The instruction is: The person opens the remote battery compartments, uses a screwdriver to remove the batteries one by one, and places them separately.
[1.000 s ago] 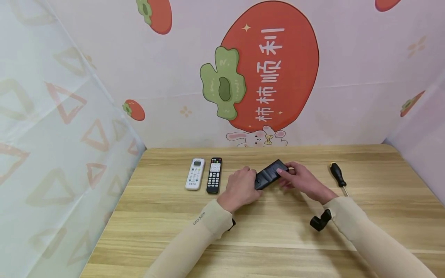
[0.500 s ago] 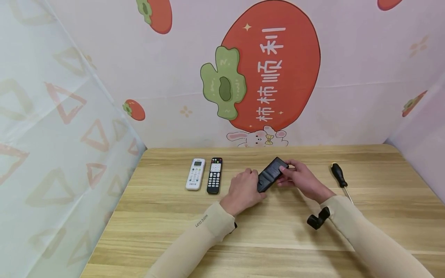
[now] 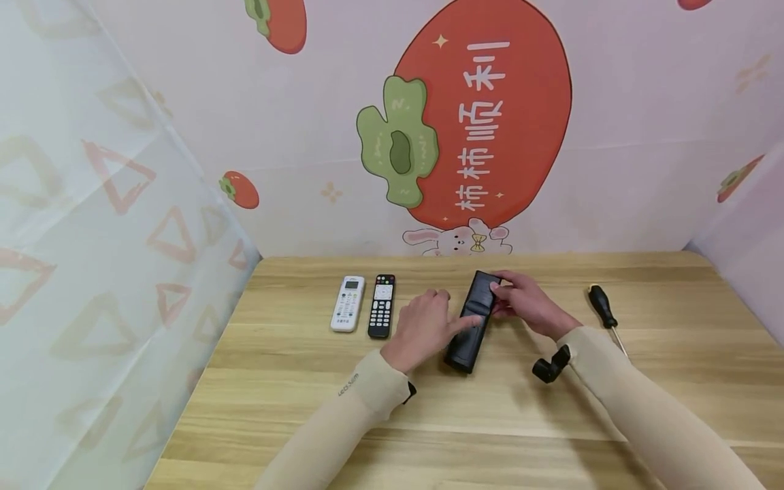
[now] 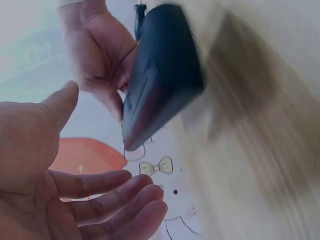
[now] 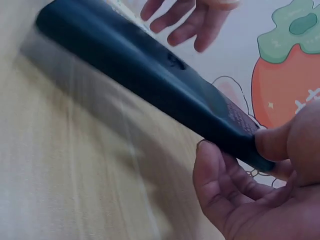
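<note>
A plain black remote (image 3: 470, 321) lies lengthwise with its smooth back up, its near end low over the wooden table (image 3: 490, 415). My right hand (image 3: 499, 292) pinches its far end between thumb and fingers; the right wrist view shows that grip (image 5: 260, 150) on the remote (image 5: 150, 85). My left hand (image 3: 442, 320) is open just left of the remote, fingers relaxed and slightly spread. From the left wrist, the left hand (image 4: 85, 190) is apart from the remote (image 4: 160, 75), with the right hand (image 4: 95, 55) behind it.
A white remote (image 3: 348, 312) and a black buttoned remote (image 3: 382, 315) lie side by side at the left. A black-handled screwdriver (image 3: 603, 309) lies at the right. Printed curtain walls enclose the table at the back and both sides.
The black remote swung from a slant to lengthwise and its near end dropped toward the table. My left hand let go of it and opened; my right hand kept the far end.
</note>
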Demonstrator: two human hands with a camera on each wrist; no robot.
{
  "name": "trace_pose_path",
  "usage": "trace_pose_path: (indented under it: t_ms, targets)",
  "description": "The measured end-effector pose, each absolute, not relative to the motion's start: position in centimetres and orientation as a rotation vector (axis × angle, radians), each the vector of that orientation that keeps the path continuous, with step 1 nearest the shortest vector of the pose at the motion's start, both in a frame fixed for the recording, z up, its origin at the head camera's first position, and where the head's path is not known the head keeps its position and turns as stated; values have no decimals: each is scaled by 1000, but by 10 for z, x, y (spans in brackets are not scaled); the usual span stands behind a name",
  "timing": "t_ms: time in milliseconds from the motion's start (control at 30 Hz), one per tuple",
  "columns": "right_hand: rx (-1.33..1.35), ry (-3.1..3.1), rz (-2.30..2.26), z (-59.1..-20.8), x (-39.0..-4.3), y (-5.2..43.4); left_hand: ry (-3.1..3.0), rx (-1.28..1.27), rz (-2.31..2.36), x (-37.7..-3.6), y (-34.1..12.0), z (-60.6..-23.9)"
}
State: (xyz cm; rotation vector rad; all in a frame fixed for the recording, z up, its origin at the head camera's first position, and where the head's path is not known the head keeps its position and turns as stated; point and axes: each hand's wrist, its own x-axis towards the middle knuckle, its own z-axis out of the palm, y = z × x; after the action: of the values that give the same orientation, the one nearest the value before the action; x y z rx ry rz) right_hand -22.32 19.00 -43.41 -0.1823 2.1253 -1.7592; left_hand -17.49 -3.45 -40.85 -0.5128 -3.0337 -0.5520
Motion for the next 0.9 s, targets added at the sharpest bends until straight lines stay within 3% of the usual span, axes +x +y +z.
trace_pose_path:
  t_ms: [900]
  targets:
    - [-198,2184,-1492,-429,-263,169,-3040,-559,-521,-178,-54,-409]
